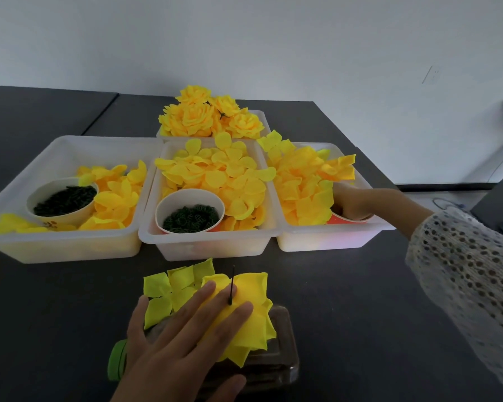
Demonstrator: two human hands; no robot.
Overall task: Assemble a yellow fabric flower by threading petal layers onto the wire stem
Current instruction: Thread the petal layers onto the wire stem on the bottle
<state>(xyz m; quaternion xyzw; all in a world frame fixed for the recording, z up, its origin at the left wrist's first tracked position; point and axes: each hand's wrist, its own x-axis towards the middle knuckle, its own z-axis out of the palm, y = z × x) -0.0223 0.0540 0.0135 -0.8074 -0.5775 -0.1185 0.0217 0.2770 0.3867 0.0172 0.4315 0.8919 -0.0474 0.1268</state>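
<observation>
Two petal layers (238,311) already sit on the upright wire stem (232,285), which pokes up between the straight fingers of the left hand (183,335); that hand lies flat and relaxed, pressing the fabric down on a dark block (282,358) near the front edge of the bench (346,300). The right hand (350,204) reaches into an orange paper cup (347,219) at the front right corner of the right-hand tray (325,242), beside a heap of loose petals (302,184); its fingertips are hidden inside the cup, so I cannot tell whether they have pinched anything.

To do this step well, the left hand should probably hold its pressure so the layers do not spring up the wire. The right should likely lift out a single piece, not a clump. Whatever comes out wants centring over the wire tip before being slid down, keeping the stem from tilting.
</observation>
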